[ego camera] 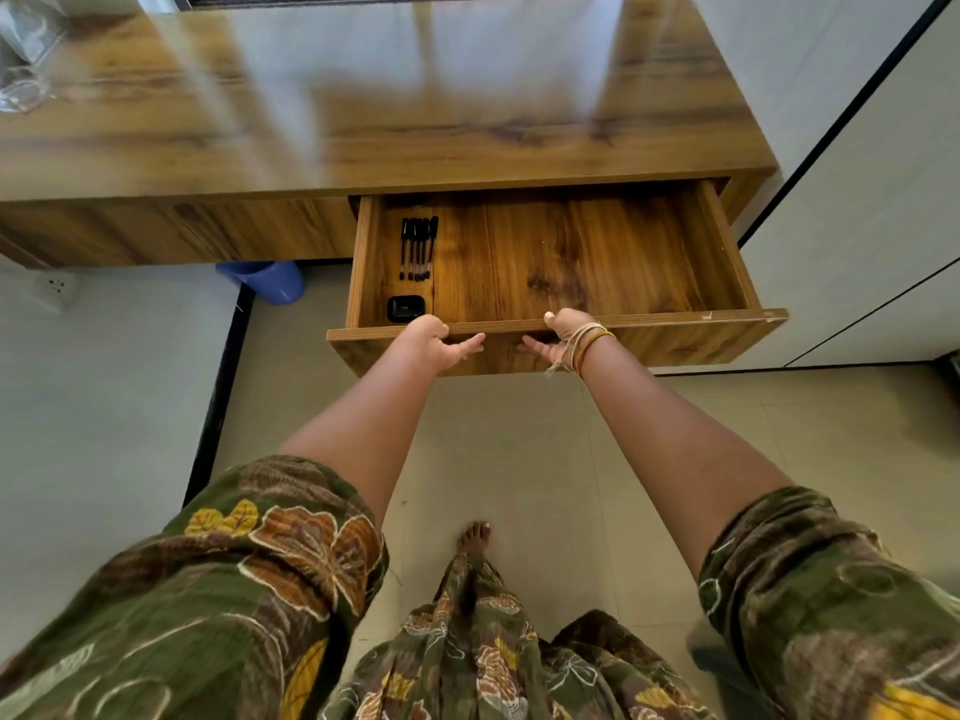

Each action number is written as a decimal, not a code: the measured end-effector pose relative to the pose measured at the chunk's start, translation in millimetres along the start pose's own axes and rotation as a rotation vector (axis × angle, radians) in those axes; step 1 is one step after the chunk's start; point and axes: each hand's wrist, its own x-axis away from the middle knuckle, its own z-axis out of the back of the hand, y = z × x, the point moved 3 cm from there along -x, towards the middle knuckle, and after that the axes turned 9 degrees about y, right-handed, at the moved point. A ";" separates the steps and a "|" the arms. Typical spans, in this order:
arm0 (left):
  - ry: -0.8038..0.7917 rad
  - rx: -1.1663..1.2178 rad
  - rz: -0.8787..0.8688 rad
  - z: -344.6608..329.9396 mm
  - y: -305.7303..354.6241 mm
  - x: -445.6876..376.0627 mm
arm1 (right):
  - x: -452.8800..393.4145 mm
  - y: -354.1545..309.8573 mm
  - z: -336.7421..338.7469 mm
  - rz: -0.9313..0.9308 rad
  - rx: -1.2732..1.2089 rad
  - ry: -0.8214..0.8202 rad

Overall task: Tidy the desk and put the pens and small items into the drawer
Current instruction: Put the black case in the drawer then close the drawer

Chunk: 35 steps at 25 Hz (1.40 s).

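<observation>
Hands: left (pixel 434 343), right (pixel 556 337) gripping drawer (pixel 649 335) front | pens (pixel 417 247): five | black case (pixel 405 307): one

No legible text, labels, brand marks, numbers or signs are present. The pens (pixel 417 247) and the small black item (pixel 405 307) near the left wall of the drawer (pixel 722 252) show no readable markings; any print on them is too small to resolve. The desk (pixel 363 96) surface carries none.
</observation>
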 end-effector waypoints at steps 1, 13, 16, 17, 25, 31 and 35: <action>-0.012 -0.020 0.003 -10.1 8.8 -3.1 | -6.4 -8.3 -8.3 0.000 -0.002 -0.002; -0.067 -0.036 0.006 -107.8 73.8 -46.4 | -65.8 -85.6 -81.2 0.066 -0.138 0.040; -0.094 -0.050 -0.005 -128.7 83.6 -59.7 | -77.3 -100.8 -89.9 0.066 -0.153 0.007; -0.102 -0.053 -0.013 -134.4 85.9 -63.2 | -79.4 -107.1 -91.7 0.055 -0.150 -0.016; -0.163 -0.014 -0.163 -185.0 118.9 -62.4 | -98.6 -166.0 -115.1 0.077 -0.110 -0.041; -0.033 -0.049 -0.172 -216.7 133.6 -64.1 | -118.3 -186.3 -134.7 0.093 -0.077 0.003; 0.083 -0.081 -0.115 -227.5 140.0 -65.8 | -122.7 -187.4 -141.0 0.061 -0.029 0.021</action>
